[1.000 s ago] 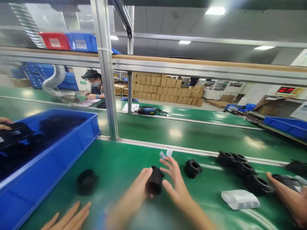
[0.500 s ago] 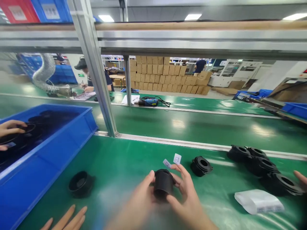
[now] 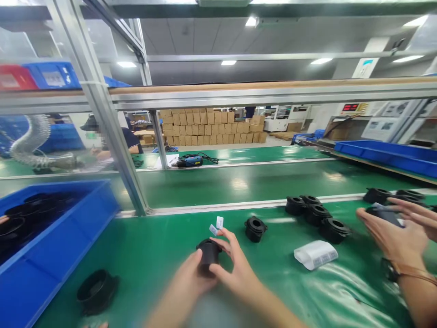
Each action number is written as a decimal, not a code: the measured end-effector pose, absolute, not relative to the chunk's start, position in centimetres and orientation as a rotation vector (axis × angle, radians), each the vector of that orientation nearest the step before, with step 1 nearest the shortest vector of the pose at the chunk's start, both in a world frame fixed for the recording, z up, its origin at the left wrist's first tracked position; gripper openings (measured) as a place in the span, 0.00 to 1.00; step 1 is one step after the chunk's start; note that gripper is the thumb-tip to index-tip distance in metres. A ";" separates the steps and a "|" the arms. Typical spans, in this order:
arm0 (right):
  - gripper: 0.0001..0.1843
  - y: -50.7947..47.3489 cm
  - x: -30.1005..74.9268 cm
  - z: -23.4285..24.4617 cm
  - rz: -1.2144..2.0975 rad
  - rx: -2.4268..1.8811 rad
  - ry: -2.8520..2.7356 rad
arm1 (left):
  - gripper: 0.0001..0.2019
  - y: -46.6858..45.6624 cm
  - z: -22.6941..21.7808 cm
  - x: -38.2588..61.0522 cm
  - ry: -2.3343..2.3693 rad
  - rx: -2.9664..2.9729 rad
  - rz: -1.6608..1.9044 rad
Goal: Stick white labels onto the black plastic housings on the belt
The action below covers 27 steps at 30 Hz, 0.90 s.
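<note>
My left hand [image 3: 187, 281] grips a black plastic cylinder part [image 3: 207, 253] from the left and below. My right hand [image 3: 235, 269] wraps its fingers round the same part from the right. Two small white labels [image 3: 216, 225] stick up from my right fingertips. Another black ring part [image 3: 255, 228] sits on the green belt [image 3: 160, 255] just beyond my hands. A wider black ring [image 3: 96, 289] lies on the belt to my lower left.
A blue bin [image 3: 68, 241] full of black parts stands at left. Several black parts [image 3: 317, 214] cluster at right beside a white label roll [image 3: 316, 254]. A co-worker's hands [image 3: 399, 232] hold a part at far right. An aluminium post [image 3: 112, 136] rises behind the belt.
The camera has swung to the right and up. My hands keep hold of the black part. The co-worker's hands have come further into view at right; the hand at the bottom left has dropped out.
</note>
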State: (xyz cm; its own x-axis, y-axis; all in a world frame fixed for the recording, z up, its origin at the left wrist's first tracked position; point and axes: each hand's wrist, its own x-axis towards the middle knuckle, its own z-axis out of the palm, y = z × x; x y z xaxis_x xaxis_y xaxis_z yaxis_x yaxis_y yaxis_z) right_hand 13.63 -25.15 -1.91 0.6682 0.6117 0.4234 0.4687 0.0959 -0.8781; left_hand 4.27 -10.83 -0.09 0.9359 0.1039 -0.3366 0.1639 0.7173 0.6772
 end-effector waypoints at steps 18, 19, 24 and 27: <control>0.21 -26.9 13.8 -1.4 -0.208 -1.679 -0.669 | 0.32 -11.2 1.5 4.3 0.453 0.674 0.060; 0.20 -27.1 13.8 -1.2 -0.201 -1.670 -0.602 | 0.31 -11.0 1.4 4.3 0.467 0.665 0.050; 0.20 -27.5 13.4 0.2 0.161 -1.552 -0.473 | 0.29 -10.7 1.0 4.5 0.523 0.653 -0.012; 0.19 -27.1 12.7 0.5 0.298 -1.461 -0.384 | 0.30 -10.9 0.6 4.4 0.559 0.689 -0.043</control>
